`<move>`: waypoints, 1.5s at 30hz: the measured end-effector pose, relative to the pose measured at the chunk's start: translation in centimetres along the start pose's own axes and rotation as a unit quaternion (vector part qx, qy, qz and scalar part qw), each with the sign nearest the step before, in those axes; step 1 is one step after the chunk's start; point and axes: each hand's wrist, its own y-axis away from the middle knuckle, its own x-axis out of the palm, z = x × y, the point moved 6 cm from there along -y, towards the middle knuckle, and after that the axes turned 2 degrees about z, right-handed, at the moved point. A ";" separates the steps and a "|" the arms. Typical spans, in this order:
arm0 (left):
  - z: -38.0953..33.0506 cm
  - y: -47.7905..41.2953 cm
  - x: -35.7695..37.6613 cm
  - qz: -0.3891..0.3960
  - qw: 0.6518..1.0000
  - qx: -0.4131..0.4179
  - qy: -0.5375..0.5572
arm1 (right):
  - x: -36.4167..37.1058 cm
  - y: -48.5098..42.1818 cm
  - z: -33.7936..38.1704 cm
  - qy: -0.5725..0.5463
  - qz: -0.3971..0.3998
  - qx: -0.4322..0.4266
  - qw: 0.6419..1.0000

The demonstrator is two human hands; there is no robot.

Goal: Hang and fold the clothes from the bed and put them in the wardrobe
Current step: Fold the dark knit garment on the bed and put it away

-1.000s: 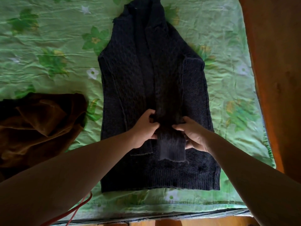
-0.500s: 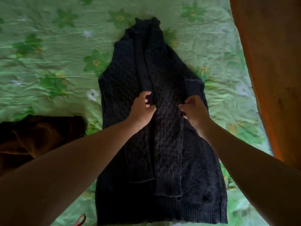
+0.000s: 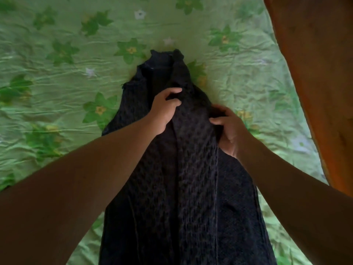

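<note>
A dark navy knitted cardigan (image 3: 191, 178) lies lengthwise on the bed, collar at the far end, sleeves folded in along its front. My left hand (image 3: 165, 109) grips the knit near the upper chest, thumb and fingers curled round a fold. At the cardigan's right shoulder, my right hand (image 3: 228, 127) has its fingers curled over the folded sleeve's edge. Both forearms cross the lower part of the garment.
The bed is covered by a wrinkled green sheet (image 3: 66, 83) with a flower print. A brown-orange wooden surface (image 3: 315, 73) runs along the bed's right side.
Both hands have slid up the cardigan from near the hem to the chest and shoulder. The view has moved forward, and the brown garment at the left has left the frame.
</note>
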 end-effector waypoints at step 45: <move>9.9 16.0 -4.2 0.007 0.733 0.129 -0.668 | -0.9 6.3 -9.5 0.895 -0.009 -0.210 0.393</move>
